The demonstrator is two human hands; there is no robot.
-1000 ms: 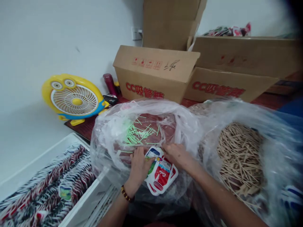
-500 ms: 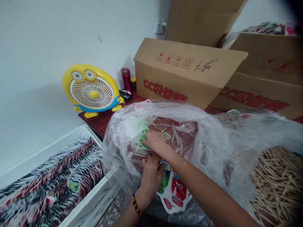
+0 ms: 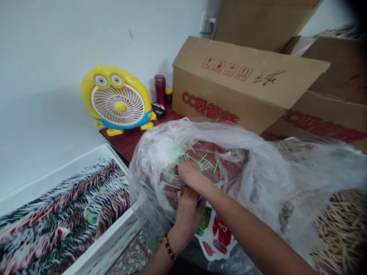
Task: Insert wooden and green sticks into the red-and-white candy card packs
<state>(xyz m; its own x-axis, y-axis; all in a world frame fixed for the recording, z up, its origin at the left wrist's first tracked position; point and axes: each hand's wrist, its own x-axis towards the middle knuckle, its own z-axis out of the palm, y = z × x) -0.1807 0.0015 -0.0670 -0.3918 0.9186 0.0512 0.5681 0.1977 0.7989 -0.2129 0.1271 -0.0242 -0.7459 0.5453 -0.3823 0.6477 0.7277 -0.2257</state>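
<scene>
1. Left hand (image 3: 186, 214): fingers grasp printed pouches (image 3: 220, 233) at plastic bag's (image 3: 266, 172) near edge; long axes fan near-far, striped ends toward wearer.
2. Right hand (image 3: 190, 172): fingers in green sticks (image 3: 205, 163), grip hidden, can't tell.
3. Bag mouth gapes around right hand; white crate (image 3: 113, 230) left, carton (image 3: 218, 93) beyond.

We count one left hand (image 3: 186, 208), one right hand (image 3: 189, 172), one beaded bracelet (image 3: 169, 250), one yellow fan (image 3: 120, 107) and one magenta flask (image 3: 159, 91). We also find two clear plastic bags (image 3: 266, 175) and at least two cardboard boxes (image 3: 206, 93).
</scene>
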